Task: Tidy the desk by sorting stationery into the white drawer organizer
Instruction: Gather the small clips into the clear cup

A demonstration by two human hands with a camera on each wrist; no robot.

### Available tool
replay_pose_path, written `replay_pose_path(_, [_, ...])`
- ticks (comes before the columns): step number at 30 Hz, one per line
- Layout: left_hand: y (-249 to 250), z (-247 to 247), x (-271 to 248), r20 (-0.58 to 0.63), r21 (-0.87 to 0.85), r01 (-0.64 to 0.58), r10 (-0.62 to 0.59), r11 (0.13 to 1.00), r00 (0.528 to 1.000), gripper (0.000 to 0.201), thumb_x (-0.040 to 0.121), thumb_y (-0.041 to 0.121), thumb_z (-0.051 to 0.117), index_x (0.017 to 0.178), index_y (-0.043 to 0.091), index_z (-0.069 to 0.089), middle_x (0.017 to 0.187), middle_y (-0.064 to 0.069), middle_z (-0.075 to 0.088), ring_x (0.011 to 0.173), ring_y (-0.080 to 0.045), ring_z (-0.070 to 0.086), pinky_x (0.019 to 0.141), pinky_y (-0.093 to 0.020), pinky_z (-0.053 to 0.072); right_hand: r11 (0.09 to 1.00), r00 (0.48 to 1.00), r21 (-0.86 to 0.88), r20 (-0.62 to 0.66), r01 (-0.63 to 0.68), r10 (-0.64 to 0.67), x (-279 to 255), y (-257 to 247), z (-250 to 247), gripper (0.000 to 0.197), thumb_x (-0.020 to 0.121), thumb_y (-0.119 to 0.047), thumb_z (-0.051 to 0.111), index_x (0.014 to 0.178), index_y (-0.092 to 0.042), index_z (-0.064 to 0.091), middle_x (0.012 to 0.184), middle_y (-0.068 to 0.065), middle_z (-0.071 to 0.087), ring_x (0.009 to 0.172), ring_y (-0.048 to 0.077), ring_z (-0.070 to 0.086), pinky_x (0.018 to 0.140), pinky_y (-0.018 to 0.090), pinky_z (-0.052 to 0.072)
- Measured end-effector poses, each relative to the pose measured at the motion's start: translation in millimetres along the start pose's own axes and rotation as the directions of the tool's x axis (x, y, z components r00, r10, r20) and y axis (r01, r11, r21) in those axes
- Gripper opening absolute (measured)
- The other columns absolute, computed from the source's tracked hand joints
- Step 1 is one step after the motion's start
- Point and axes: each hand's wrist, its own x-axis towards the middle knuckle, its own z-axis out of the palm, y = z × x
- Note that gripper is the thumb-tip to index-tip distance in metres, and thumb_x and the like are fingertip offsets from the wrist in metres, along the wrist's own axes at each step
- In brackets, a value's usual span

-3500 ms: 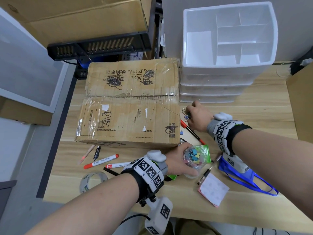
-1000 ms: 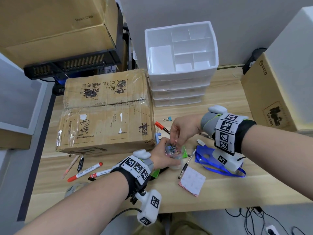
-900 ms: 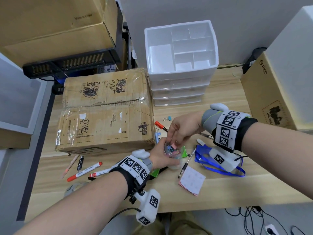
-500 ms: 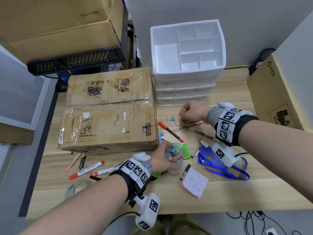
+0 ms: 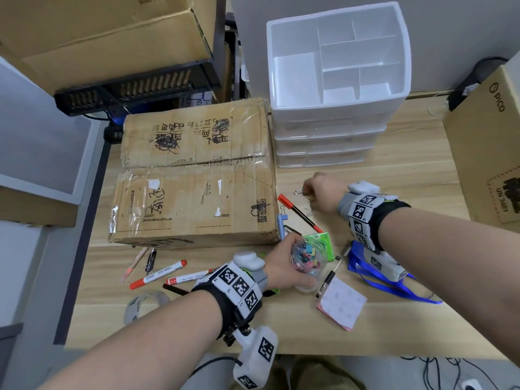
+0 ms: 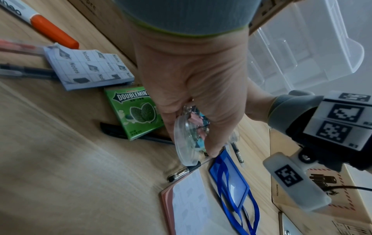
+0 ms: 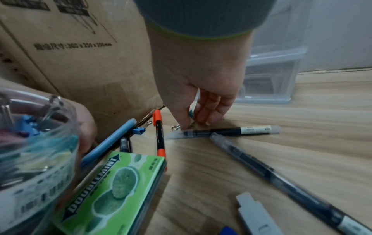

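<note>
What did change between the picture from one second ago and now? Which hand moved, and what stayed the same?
The right hand left the mouth of the clear jar and moved away toward the white drawer organizer; it now pinches a loose binder clip lying on the desk. The left hand holds the jar in the same spot as before. The pens and the cardboard box did not move.

Cardboard box [image 5: 194, 190] beside drawer organizer [image 5: 334, 88]
</note>
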Motion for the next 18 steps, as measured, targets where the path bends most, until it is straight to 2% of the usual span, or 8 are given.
replay_pose_path(4, [-1.6, -1.7, -0.8, 0.025, 0.000, 0.004, -0.004, 1.000, 1.000, 0.089, 0.046, 0.047, 0.087, 0.120, 0.027, 0.044, 0.119, 0.002, 0.063, 0.108, -0.016, 0.065, 0.096, -0.042, 0.053, 0.999, 0.999, -0.010, -0.026, -0.045, 0.045, 3.4, -3.2, 2.9, 0.021, 0.083, -0.002, 0.065, 0.100, -0.014, 0.071, 0.114, 0.008, 0.059, 0.098, 0.027, 0.062, 0.075, 0.026, 0.044])
replay_pose_path(8, [0.7, -3.2, -0.7, 0.020, 0.005, 0.003, -0.003, 1.000, 1.000, 0.086, 0.045, 0.046, 0.086, 0.118, 0.029, 0.044, 0.119, 0.003, 0.064, 0.108, -0.018, 0.065, 0.096, -0.043, 0.053, 0.996, 0.999, -0.080, 0.014, -0.044, 0.045, 4.8, -4.4, -0.4, 0.014, 0.080, -0.009, 0.070, 0.094, -0.009, 0.073, 0.106, 0.010, 0.064, 0.090, 0.027, 0.063, 0.071, 0.028, 0.049])
replay_pose_path(10, [3.5, -4.4, -1.0, 0.018, -0.004, -0.007, 0.007, 1.000, 1.000, 0.080, 0.048, 0.041, 0.087, 0.115, 0.027, 0.045, 0.116, 0.002, 0.066, 0.106, -0.020, 0.066, 0.094, -0.045, 0.054, 0.995, 0.998, -0.090, 0.024, -0.048, 0.051, 3.7, -2.3, -2.6, 0.014, 0.078, -0.016, 0.076, 0.087, -0.010, 0.068, 0.096, 0.008, 0.065, 0.081, 0.026, 0.060, 0.066, 0.028, 0.047])
replay_pose_path(12, [6.1, -5.4, -1.4, 0.021, -0.014, -0.013, 0.013, 1.000, 1.000, 0.075, 0.054, 0.031, 0.089, 0.115, 0.024, 0.046, 0.114, 0.000, 0.067, 0.105, -0.021, 0.067, 0.094, -0.046, 0.054, 0.996, 0.999, -0.077, 0.022, -0.037, 0.039, 2.2, 1.2, -2.9, 0.022, 0.076, -0.022, 0.079, 0.084, -0.016, 0.059, 0.093, 0.006, 0.063, 0.078, 0.023, 0.055, 0.065, 0.027, 0.042])
replay_pose_path(14, [7.9, -6.2, -2.1, 0.024, -0.020, -0.016, 0.017, 1.000, 1.000, 0.072, 0.058, 0.025, 0.090, 0.115, 0.023, 0.046, 0.113, 0.000, 0.068, 0.104, -0.020, 0.067, 0.093, -0.045, 0.054, 1.000, 1.000, -0.023, -0.005, -0.021, 0.021, 0.4, 3.7, -3.1, 0.027, 0.075, -0.021, 0.079, 0.091, -0.016, 0.057, 0.096, 0.005, 0.064, 0.081, 0.023, 0.056, 0.066, 0.029, 0.045])
replay_pose_path(16, [8.5, -6.4, -2.6, 0.022, -0.016, -0.022, 0.022, 1.000, 1.000, 0.072, 0.057, 0.027, 0.090, 0.114, 0.025, 0.047, 0.111, 0.001, 0.068, 0.103, -0.019, 0.068, 0.092, -0.045, 0.055, 0.998, 0.998, 0.060, -0.057, -0.016, 0.019, 0.2, 4.6, -3.9, 0.038, 0.075, -0.019, 0.078, 0.107, -0.014, 0.058, 0.100, 0.005, 0.065, 0.084, 0.023, 0.059, 0.072, 0.032, 0.052])
replay_pose_path(18, [8.8, -6.4, -2.9, 0.022, -0.024, -0.019, 0.020, 1.000, 1.000, 0.071, 0.057, 0.025, 0.090, 0.113, 0.025, 0.047, 0.111, 0.000, 0.069, 0.103, -0.020, 0.068, 0.092, -0.045, 0.055, 0.996, 0.992, 0.093, -0.130, 0.003, 0.009, 2.7, 5.6, -4.0, 0.042, 0.080, -0.018, 0.073, 0.119, -0.015, 0.057, 0.105, 0.004, 0.064, 0.085, 0.021, 0.056, 0.074, 0.033, 0.052])
